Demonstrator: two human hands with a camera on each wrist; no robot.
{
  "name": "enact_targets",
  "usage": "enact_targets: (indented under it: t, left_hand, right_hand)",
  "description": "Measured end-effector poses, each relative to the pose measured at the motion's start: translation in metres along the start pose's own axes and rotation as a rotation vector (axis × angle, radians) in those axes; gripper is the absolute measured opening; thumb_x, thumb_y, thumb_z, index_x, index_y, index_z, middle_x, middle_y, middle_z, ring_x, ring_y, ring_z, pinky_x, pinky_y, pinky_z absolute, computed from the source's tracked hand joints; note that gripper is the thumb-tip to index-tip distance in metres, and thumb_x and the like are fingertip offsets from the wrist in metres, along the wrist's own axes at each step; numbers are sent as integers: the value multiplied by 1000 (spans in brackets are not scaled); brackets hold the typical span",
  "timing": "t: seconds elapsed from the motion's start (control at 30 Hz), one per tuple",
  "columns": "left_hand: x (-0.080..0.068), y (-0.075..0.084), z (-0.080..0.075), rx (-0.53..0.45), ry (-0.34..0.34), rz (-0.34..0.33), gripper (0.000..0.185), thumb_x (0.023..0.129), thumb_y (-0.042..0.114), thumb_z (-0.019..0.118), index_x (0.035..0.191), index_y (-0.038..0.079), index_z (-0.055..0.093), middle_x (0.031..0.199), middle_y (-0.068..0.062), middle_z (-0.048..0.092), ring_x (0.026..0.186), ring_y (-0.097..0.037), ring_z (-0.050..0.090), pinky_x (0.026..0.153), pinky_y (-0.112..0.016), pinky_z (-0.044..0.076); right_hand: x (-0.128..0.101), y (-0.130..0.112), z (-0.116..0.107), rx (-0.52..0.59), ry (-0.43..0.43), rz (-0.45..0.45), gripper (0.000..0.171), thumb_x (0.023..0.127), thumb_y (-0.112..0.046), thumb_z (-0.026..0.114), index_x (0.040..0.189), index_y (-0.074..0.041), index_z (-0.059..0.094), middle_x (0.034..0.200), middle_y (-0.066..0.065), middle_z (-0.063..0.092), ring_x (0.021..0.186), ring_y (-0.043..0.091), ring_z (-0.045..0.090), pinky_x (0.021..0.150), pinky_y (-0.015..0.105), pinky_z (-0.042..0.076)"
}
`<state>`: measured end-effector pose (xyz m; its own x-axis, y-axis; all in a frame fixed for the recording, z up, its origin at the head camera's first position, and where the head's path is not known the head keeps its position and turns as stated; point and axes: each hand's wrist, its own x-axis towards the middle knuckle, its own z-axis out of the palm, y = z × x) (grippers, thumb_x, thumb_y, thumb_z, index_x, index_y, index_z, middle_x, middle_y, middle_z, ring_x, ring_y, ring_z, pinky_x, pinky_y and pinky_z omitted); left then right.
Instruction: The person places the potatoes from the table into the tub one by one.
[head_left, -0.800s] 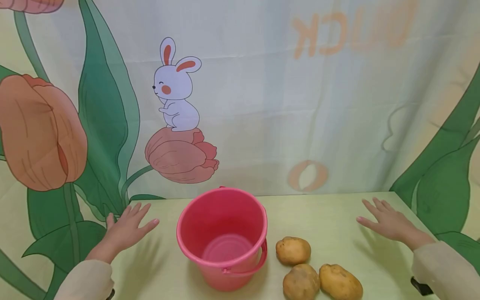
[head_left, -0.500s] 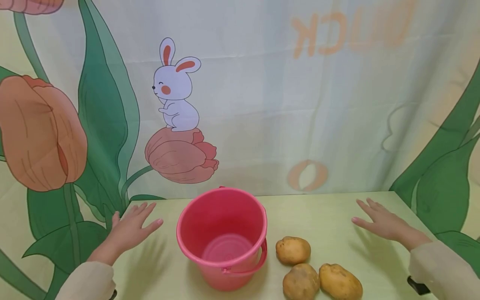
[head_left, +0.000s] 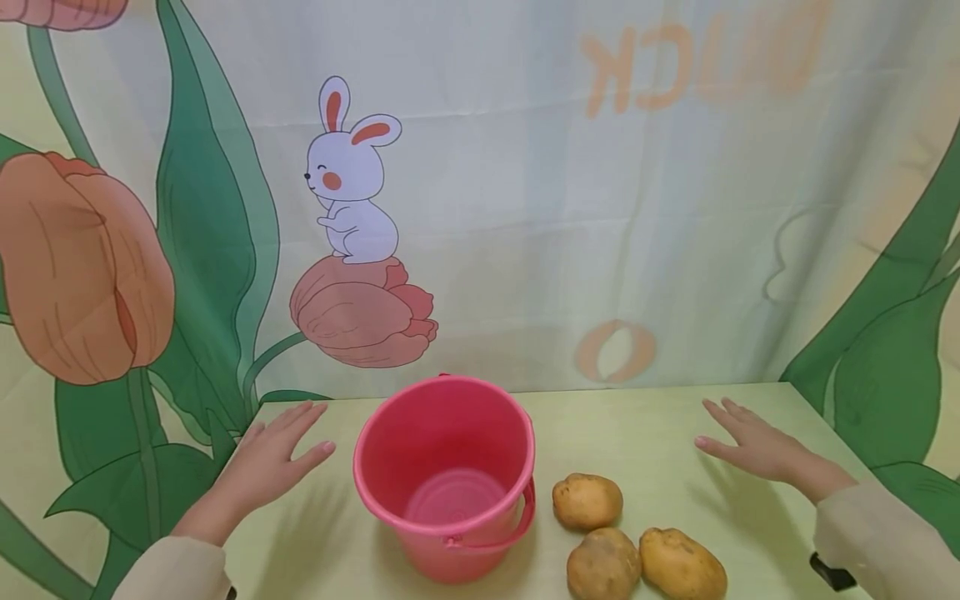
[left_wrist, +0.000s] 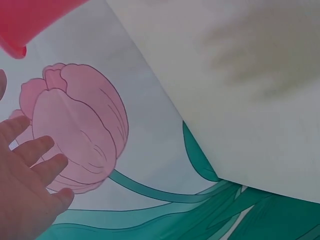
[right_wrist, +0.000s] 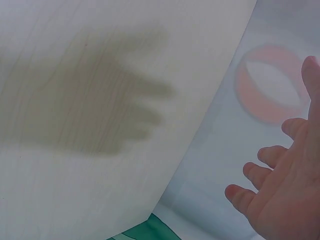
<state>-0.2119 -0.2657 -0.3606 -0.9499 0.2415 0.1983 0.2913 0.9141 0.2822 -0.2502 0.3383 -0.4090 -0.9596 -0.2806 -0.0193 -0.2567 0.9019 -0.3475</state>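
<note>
"So, where does the round pink plastic bucket [head_left: 442,433] stand?"

"Upright on the pale, wood-grained desk [head_left: 637,442], with three brown, rounded potatoes [head_left: 609,557] clustered near its right side. Only the head view shows those potatoes."

"And the hands?"

"Both are unclenched, fingers spread, holding nothing. The left hand [head_left: 273,462] hovers left of the bucket, the right hand [head_left: 761,446] well right of the potatoes. The wrist views show each hand's shadow [right_wrist: 100,105] with separate fingers; in the head view it is fainter."

"How about edges?"

"The bucket's rim covers part of the desk's far edge, where the printed cloth curtain [head_left: 510,208] hangs. A stretch of desk lies between the potatoes and the right hand; the left hand overlaps the desk's left edge."

"Anything hard to make out?"

"The left wrist view catches just a corner of the bucket. The bottom border trims the two nearer potatoes, and the black item [head_left: 832,573] under the beige right sleeve [head_left: 881,542] is too hidden to identify."
</note>
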Motion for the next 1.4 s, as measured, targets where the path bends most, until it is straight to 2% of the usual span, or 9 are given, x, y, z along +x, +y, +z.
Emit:
enact_targets:
  t: [0.2,0.37,0.57,0.7,1.13,1.4]
  left_hand:
    - [0,7,-1,15,8,42,61,85,48,50,131,10,40,134,-18,40,123,-36,35,95,-62,22]
    - [-1,9,-1,30,45,91,57,84,43,55,129,10,43,131,-16,44,120,-34,39,93,-60,27]
    - [-4,16,-4,29,111,179,57,76,36,66,124,9,50,126,-14,50,113,-35,46,88,-60,33]
    - [-7,24,-7,30,131,224,55,71,30,71,119,9,54,123,-14,52,109,-35,49,85,-60,35]
    - [-14,39,-8,33,107,320,56,64,28,77,114,15,58,122,-10,54,106,-33,51,83,-56,39]
    - [-15,43,-9,11,72,327,56,60,32,79,111,18,61,122,-9,53,107,-31,51,82,-53,42]
  right_hand:
    - [0,-7,-1,12,-15,-7,75,86,-49,46,137,1,23,138,36,14,122,56,15,88,70,18]
    - [0,-12,-1,4,-7,-19,75,86,-49,47,137,1,24,138,35,16,122,55,17,89,69,19]
    - [0,-17,-1,-4,-4,-36,74,86,-50,47,137,-1,25,138,34,18,123,54,18,89,68,20]
    - [-1,-22,0,-3,0,-54,74,85,-49,48,136,-1,27,137,34,20,123,53,20,90,67,21]
    - [1,-35,3,-32,12,-79,74,84,-52,49,136,-3,30,136,32,27,123,49,25,89,65,27]
    - [3,-36,7,-35,14,-94,73,84,-51,49,135,-3,31,135,32,29,122,49,26,89,64,27]
